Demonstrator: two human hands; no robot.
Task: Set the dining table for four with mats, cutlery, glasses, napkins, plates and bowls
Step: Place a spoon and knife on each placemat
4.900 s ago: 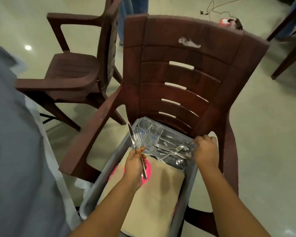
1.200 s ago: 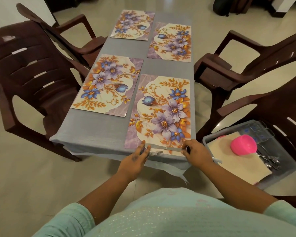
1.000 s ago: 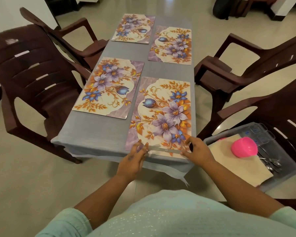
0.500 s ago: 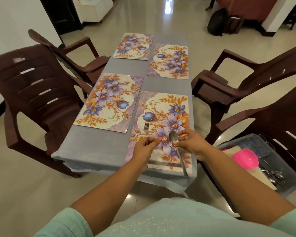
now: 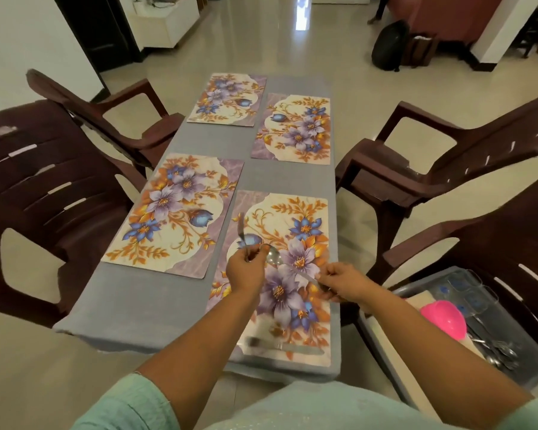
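1. Cutlery is in both hands above the near right mat. The left hand has its fingers curled round the handle of a fork, tines pointing away from the person. The right hand pinches the handle end of a spoon, whose bowl reaches toward the left hand and lies close beside its fingers.

2. A knife lies flat across the near edge of the same mat, free of both hands.

3. Handling, as judged: the pieces look like thin polished metal, so light, stiff and not fragile. They are likely slippery on the smooth mat and may skid or clatter if dropped. The narrow handle is the sound place to grip; a pinch near its end is enough for the weight.

4. Four flowered mats lie on the grey table; the other three are bare. A grey bin on the chair at right holds a pink bowl, glasses and spare cutlery.

5. Against the frame half a second ago: both hands have lifted and moved further over the mat. The spoon, then held steeply with its bowl up, now lies nearer level. The knife has not moved.
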